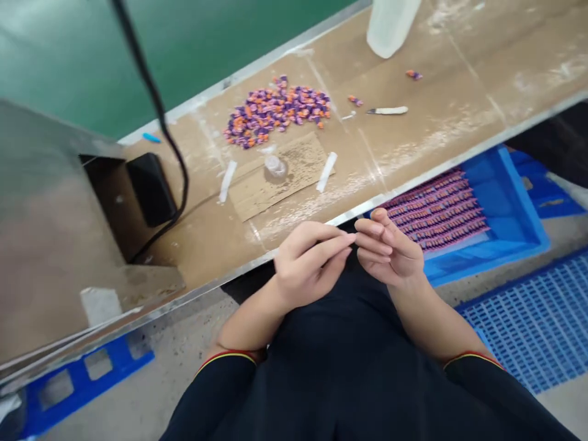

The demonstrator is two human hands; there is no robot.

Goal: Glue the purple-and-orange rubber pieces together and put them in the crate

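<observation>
At the far left, a black cable [158, 110] runs down past a black box [151, 190]. The tan bench [459, 79] carries a cardboard square [298, 162] with a small clear bottle [275, 167] on it and a white strip lying to each side. Beyond it sits a heap of purple-and-orange pieces [275, 113], with a white-handled blade [387, 110] to its right.

Just in front of the bench edge, the left hand [305, 263] makes a narrow grip, its fingertips reaching toward the right hand [390, 251], whose curled fingers [372, 228] meet them in another narrow grip. Anything held between them is too small to tell. Just beyond the right hand, a blue crate [509, 208] holds neat rows of pink-and-purple pieces [436, 211].

Pinching this fine is best done with the fingertips close together and both wrists steady, so that nothing small slips.
</observation>
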